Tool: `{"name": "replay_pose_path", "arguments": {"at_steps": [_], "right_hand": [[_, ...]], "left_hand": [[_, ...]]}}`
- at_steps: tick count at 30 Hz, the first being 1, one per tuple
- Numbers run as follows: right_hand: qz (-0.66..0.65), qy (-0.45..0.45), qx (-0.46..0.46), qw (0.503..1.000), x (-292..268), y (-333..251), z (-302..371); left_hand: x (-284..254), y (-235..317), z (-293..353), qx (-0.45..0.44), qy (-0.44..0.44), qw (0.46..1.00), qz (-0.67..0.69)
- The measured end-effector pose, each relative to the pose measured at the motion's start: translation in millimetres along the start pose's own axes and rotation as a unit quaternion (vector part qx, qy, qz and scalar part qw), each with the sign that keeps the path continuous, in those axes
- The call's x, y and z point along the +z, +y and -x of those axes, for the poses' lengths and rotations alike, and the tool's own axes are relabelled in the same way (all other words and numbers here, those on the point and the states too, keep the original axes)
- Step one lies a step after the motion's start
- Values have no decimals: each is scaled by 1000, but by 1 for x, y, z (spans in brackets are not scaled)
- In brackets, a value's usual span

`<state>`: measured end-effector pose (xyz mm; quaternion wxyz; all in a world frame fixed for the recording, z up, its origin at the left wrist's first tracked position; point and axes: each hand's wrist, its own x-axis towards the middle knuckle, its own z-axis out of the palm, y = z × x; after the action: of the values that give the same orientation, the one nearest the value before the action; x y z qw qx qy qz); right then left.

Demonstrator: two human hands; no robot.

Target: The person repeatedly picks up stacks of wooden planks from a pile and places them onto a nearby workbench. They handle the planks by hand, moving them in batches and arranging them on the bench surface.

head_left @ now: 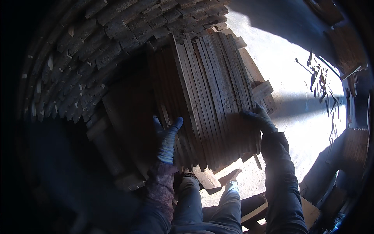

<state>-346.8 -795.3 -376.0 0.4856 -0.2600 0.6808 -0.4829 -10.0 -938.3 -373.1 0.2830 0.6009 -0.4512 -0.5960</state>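
Observation:
A row of long, thin wooden boards (218, 85) stands on edge, packed side by side, in front of me. My left hand (167, 142), in a pale blue-grey glove, is at the row's shaded left part. Its thumb and fingers are spread apart, next to a few darker boards (165, 91). At the right side of the row is my right hand (260, 119), gloved too. Its thumb lies over the board edges and its fingers press along the outermost board. Whatever lies under the boards is mostly hidden.
A large stack of rough boards (128, 31) rises at the far left, ends toward me. Light wooden pieces (263, 89) jut out beside the row, and a block (206, 177) lies near my feet. Thin offcuts (321, 82) are scattered on the sunlit floor (288, 78) to the right.

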Motion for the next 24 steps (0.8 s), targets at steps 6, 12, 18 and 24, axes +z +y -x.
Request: {"name": "replay_pose_path", "arguments": {"at_steps": [6, 12, 18, 24], "right_hand": [[-181, 70, 36, 980, 43, 17, 15], [-171, 24, 60, 983, 15, 20, 17], [-225, -20, 33, 974, 22, -9, 20], [-217, -55, 26, 974, 28, 9, 31]], "left_hand": [[21, 43, 9, -36, 79, 935, -345], [11, 35, -10, -108, 15, 943, -316], [-26, -15, -37, -90, -130, 981, -111], [-89, -56, -62, -102, -182, 977, 35]]}}
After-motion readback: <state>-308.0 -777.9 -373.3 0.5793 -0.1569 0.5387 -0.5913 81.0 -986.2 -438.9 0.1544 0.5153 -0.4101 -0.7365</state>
